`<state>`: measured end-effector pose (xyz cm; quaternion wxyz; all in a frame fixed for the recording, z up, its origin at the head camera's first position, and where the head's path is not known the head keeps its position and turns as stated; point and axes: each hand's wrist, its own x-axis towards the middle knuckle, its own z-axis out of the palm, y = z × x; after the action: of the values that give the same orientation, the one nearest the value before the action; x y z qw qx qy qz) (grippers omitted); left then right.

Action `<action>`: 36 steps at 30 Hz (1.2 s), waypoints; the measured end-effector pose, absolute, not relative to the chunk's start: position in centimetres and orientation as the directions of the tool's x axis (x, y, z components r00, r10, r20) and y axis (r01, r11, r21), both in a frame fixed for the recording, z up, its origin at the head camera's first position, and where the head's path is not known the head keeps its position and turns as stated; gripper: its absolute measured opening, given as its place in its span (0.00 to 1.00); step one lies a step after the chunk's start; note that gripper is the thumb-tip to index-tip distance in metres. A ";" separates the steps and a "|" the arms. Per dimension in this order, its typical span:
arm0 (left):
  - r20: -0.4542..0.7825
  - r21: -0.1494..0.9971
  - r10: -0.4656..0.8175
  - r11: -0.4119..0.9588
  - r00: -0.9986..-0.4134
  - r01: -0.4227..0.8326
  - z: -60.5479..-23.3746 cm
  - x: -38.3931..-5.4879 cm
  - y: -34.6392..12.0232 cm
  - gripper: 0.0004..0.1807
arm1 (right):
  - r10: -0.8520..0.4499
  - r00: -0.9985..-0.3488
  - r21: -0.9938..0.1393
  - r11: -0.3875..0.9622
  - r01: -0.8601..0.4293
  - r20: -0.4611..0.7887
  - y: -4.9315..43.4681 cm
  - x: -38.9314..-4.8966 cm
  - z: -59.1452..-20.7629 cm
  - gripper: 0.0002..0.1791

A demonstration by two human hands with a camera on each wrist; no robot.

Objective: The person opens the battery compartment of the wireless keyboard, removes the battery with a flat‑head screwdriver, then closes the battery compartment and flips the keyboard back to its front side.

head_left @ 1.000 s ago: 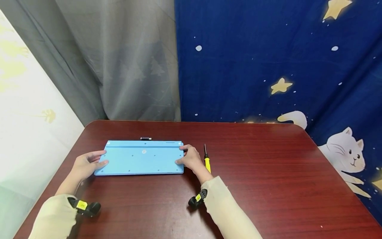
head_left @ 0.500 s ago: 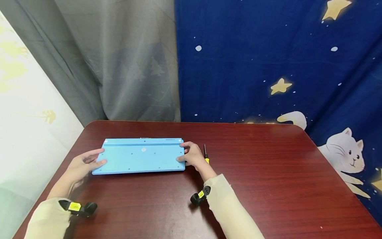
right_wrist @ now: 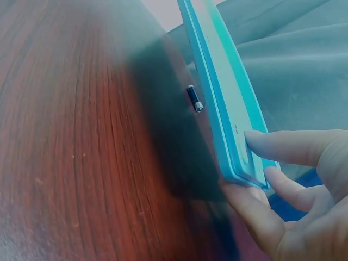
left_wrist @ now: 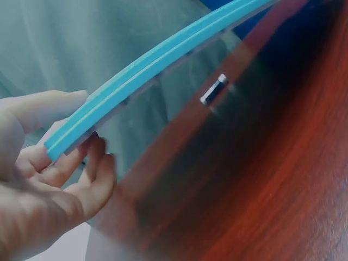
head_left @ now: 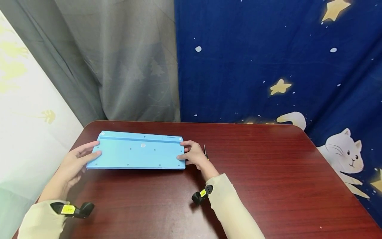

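Note:
A light blue keyboard [head_left: 137, 154] is held up off the table with its underside, dotted with small screws, facing the head camera. My left hand [head_left: 74, 162] pinches its left end, thumb on the underside and other fingers beneath, as the left wrist view also shows. At the opposite end my right hand [head_left: 195, 155] grips the short edge the same way. In the head view the left end sits a little higher than the right. A small dark battery [left_wrist: 213, 89] with silvery ends lies on the table beyond the keyboard, hidden from the head view.
Just right of my right hand lies a screwdriver [head_left: 205, 152], its shaft showing and its handle mostly covered by the hand. The dark red wooden table [head_left: 283, 172] has its back edge near the grey curtain [head_left: 137, 66] and a blue star-patterned curtain [head_left: 238, 59].
Both hands have raised the keyboard off the table, the left end most, tilting it slightly and shifting it left. The battery behind it has become hidden in the head view.

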<state>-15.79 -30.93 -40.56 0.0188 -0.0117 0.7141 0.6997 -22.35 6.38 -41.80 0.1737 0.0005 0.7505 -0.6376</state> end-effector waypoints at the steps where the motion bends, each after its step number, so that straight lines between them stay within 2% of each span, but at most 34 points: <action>1: -0.025 0.997 0.034 -0.066 -0.999 -0.027 -40.5 -15.8 -30.8 0.18 | -0.220 -0.940 -0.957 0.188 0.221 -0.260 6.4 -22.4 -41.8 0.31; 4: 0.041 0.958 0.100 -0.288 -0.994 0.010 -40.2 -15.7 -30.5 0.18 | -0.223 -0.941 -0.958 0.189 0.214 -0.255 6.5 -22.5 -41.9 0.31; 9: 0.122 0.917 0.150 -0.396 -0.981 0.053 -39.5 -15.4 -30.4 0.21 | -0.246 -0.934 -0.957 0.195 0.213 -0.258 6.7 -22.5 -41.9 0.30; 18: 0.165 0.920 0.215 -0.385 -0.962 0.072 -38.0 -14.9 -30.0 0.23 | -0.288 -0.920 -0.959 0.177 0.221 -0.265 7.0 -22.7 -41.9 0.29; 22: 0.165 0.903 0.185 -0.423 -0.969 0.073 -37.0 -14.7 -29.5 0.24 | -0.302 -0.919 -0.962 0.177 0.206 -0.252 6.9 -22.7 -41.7 0.28; 31: 0.100 0.873 0.024 -0.481 -0.995 0.077 -34.7 -13.9 -28.3 0.24 | -0.342 -0.914 -0.970 0.183 0.163 -0.218 6.5 -22.5 -41.6 0.29; 36: 0.068 0.872 -0.049 -0.483 -0.996 0.083 -33.5 -13.2 -27.5 0.25 | -0.357 -0.920 -0.971 0.226 0.083 -0.162 6.2 -22.1 -41.2 0.28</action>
<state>-13.16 -27.51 -33.54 -0.0385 0.0169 0.5069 0.8610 -22.11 6.21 -41.20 0.1787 -0.0898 0.7622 -0.6157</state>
